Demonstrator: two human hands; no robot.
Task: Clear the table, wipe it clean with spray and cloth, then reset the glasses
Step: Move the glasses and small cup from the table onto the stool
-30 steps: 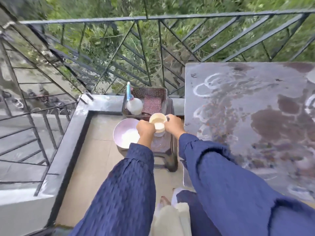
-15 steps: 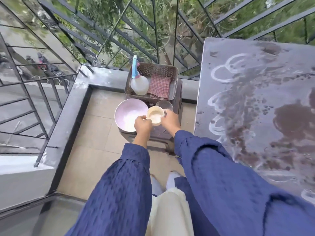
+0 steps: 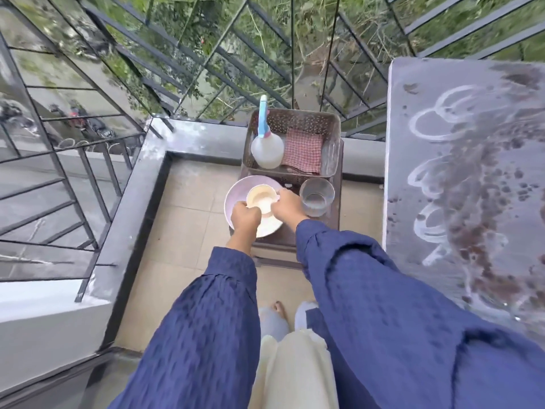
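Observation:
Both hands hold a cream cup (image 3: 261, 197) over a pink plate (image 3: 236, 191) on a low brown stool (image 3: 336, 219). My left hand (image 3: 245, 218) grips the cup's near rim, and my right hand (image 3: 287, 206) pinches its right side. A clear glass (image 3: 317, 196) stands on the stool just right of my right hand. Behind them a brown basket (image 3: 330, 125) holds a spray bottle (image 3: 267, 146) with a blue head and a folded red checked cloth (image 3: 303, 150). The grey table (image 3: 472, 178) at right is stained with brown spills and white rings.
A black metal railing (image 3: 206, 63) encloses the balcony at the back and left, with a dark ledge (image 3: 138, 184) below it. Beige floor tiles (image 3: 188, 240) lie left of the stool. My feet show at the bottom centre.
The cup has moved left, from above the glass to over the pink plate, both hands going with it. The glass now stands uncovered. The view has tilted further down.

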